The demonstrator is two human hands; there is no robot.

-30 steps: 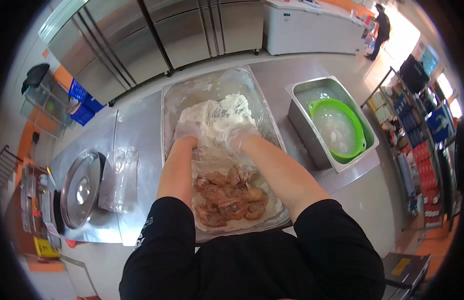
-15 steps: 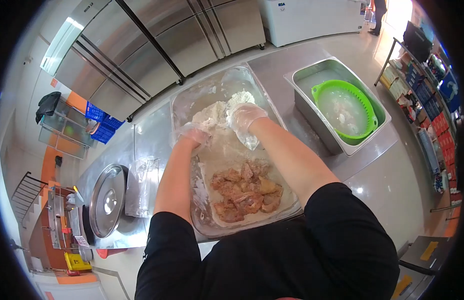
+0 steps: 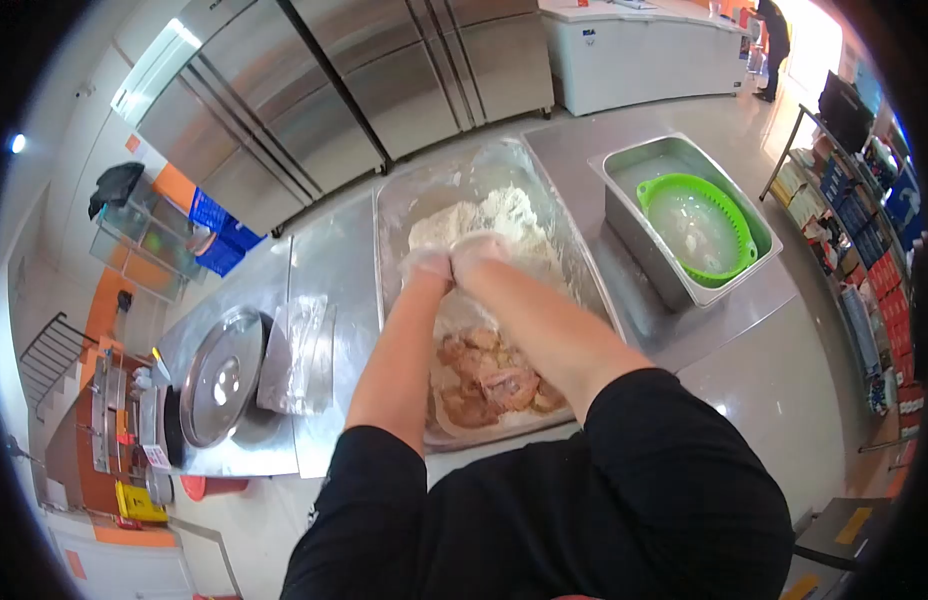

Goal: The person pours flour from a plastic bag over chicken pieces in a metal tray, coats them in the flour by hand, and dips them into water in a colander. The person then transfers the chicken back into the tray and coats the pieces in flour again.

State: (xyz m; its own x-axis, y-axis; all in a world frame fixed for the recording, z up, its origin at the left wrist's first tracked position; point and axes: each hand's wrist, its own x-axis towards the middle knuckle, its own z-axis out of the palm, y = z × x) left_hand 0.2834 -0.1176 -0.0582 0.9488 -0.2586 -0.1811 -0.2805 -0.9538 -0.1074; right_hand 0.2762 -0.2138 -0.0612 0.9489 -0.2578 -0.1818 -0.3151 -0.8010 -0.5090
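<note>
A large metal tray (image 3: 592, 285) lies before me, with white flour (image 3: 512, 212) in its far half and several pieces of reddish-brown meat (image 3: 499, 385) in its near half. My left hand (image 3: 427, 264), in a clear plastic glove, is at the near edge of the flour. Close beside it on the right is my right hand (image 3: 479, 250), also gloved. The fingers of both hands are hidden by the gloves, wrists and flour, so what they hold cannot be made out.
Right of the tray, a deep steel pan (image 3: 639, 240) holds cloudy liquid and a green basket (image 3: 747, 250). On the left lie a round metal lid (image 3: 224, 375) and plastic bags (image 3: 302, 360). A person (image 3: 773, 45) stands far back beside a white freezer (image 3: 649, 62).
Both hands have come together near the flour's near edge; half a second ago they were apart, the right one higher with flour at it. The camera view has shifted a little.
</note>
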